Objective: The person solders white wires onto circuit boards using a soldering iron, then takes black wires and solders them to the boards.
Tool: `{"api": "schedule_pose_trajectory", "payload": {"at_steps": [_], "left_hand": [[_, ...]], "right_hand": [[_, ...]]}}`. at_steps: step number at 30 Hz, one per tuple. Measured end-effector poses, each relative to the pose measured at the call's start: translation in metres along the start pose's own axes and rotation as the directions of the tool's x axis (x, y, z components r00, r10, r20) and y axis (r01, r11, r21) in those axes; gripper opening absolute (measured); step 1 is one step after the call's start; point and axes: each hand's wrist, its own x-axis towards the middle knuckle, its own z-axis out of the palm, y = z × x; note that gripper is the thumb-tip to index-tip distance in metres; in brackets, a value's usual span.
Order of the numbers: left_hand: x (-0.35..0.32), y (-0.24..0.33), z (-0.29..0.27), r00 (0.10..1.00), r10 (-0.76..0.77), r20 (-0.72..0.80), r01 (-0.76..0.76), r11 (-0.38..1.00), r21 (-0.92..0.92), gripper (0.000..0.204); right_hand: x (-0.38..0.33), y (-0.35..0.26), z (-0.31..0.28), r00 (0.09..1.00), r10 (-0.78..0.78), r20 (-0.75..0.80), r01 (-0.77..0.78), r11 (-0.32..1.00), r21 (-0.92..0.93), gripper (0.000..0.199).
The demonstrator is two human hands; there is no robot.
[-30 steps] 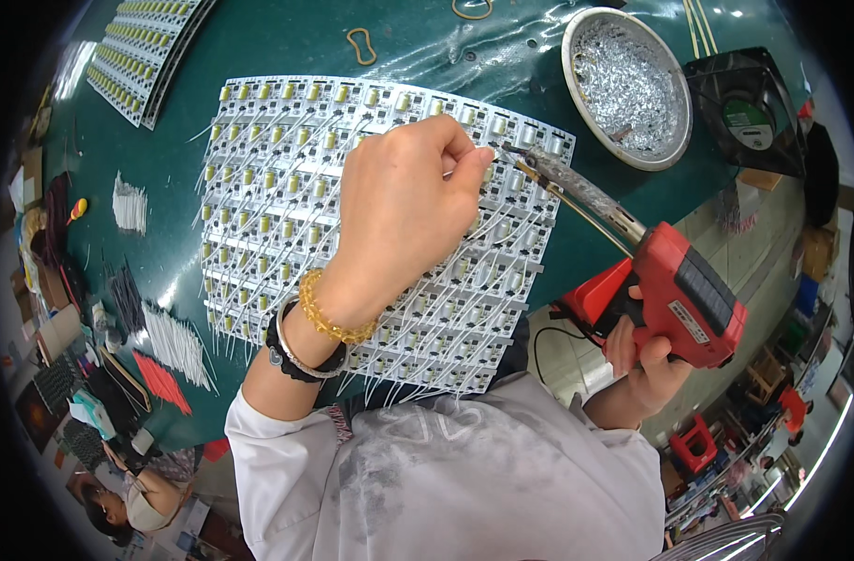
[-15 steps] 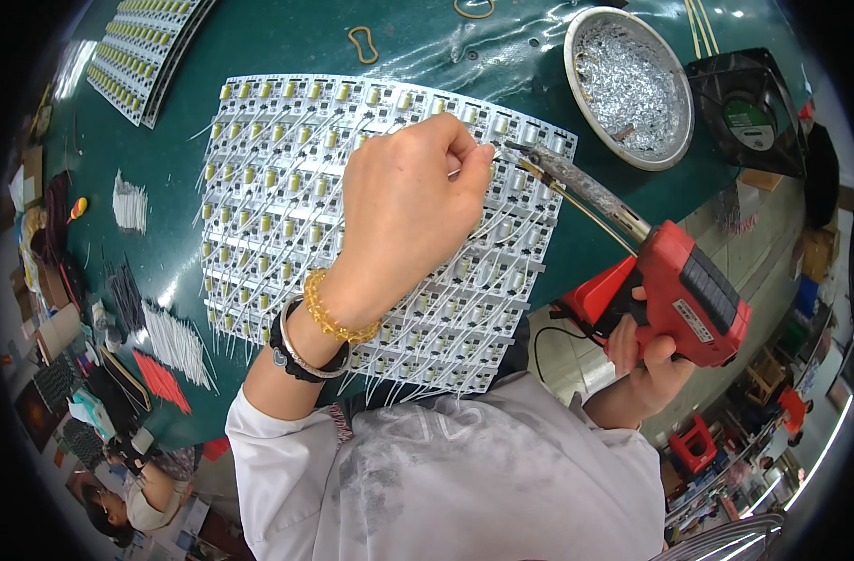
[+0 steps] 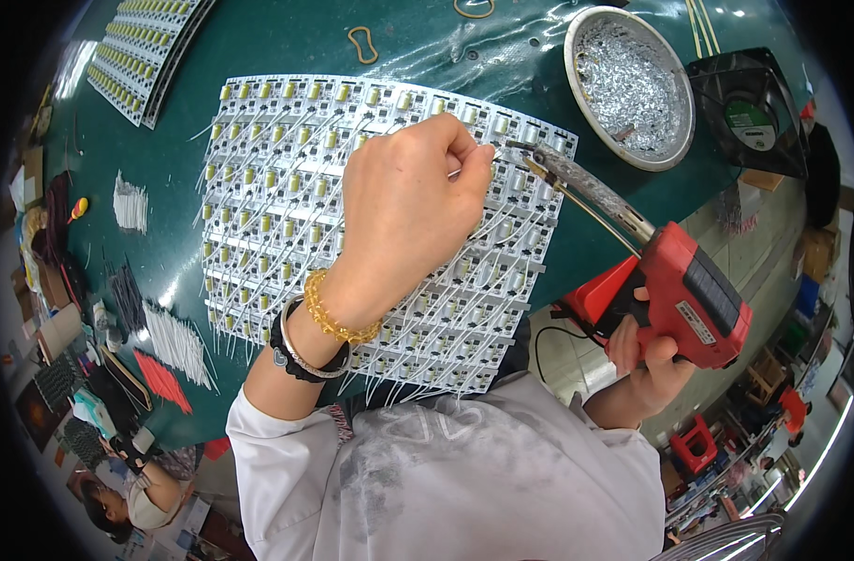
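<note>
A large white panel of circuit boards [image 3: 287, 224] lies on the green table, set with rows of yellow components and many thin white wires. Over its upper right part is my left hand [image 3: 418, 182], thumb and forefinger pinched together. What the pinch holds is mostly covered by the fingers; a thin end shows beside them. My right hand [image 3: 656, 365] grips a red soldering gun [image 3: 694, 299] to the right of the panel. The gun's dark tip and the thin brass tube under its barrel point at the panel, a short way right of my left fingertips.
A metal bowl of silvery scraps [image 3: 633, 89] stands at the far right, beside a black fan [image 3: 750, 112]. More boards [image 3: 142, 56] lie at the far left. Bundles of white wires [image 3: 176, 341] and red wires [image 3: 162, 381] lie left. Another person [image 3: 146, 496] sits at lower left.
The soldering gun's tip has shifted slightly right, away from my left fingertips. My left hand stays in place over the panel.
</note>
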Motion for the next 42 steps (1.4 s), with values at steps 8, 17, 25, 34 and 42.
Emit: {"api": "schedule_pose_trajectory", "payload": {"at_steps": [8, 17, 25, 34, 42], "left_hand": [[0.001, 0.002, -0.001, 1.0, 0.008, -0.005, -0.008, 1.0, 0.001, 0.016], [0.0, 0.002, -0.011, 0.996, 0.049, 0.069, -0.048, 0.999, -0.011, 0.013], [-0.012, 0.017, -0.032, 0.974, 0.204, 0.093, -0.21, 0.976, 0.056, 0.008], [-0.011, 0.005, -0.007, 0.921, 0.373, -0.113, -0.347, 0.917, 0.197, 0.004], [-0.009, 0.002, -0.006, 0.853, 0.516, -0.078, -0.474, 0.829, 0.296, 0.006]], "right_hand": [[-0.002, -0.001, 0.003, 0.998, -0.021, -0.054, 0.022, 0.999, 0.026, 0.07], [-0.003, -0.004, 0.003, 0.998, -0.054, -0.043, 0.054, 0.999, -0.002, 0.071], [-0.011, -0.007, -0.011, 0.998, -0.039, -0.058, 0.039, 0.999, -0.002, 0.073], [-0.01, -0.006, -0.009, 0.999, -0.023, -0.045, 0.025, 0.999, 0.027, 0.074], [-0.011, -0.004, -0.008, 0.999, -0.023, -0.042, 0.023, 1.0, 0.008, 0.074]]}}
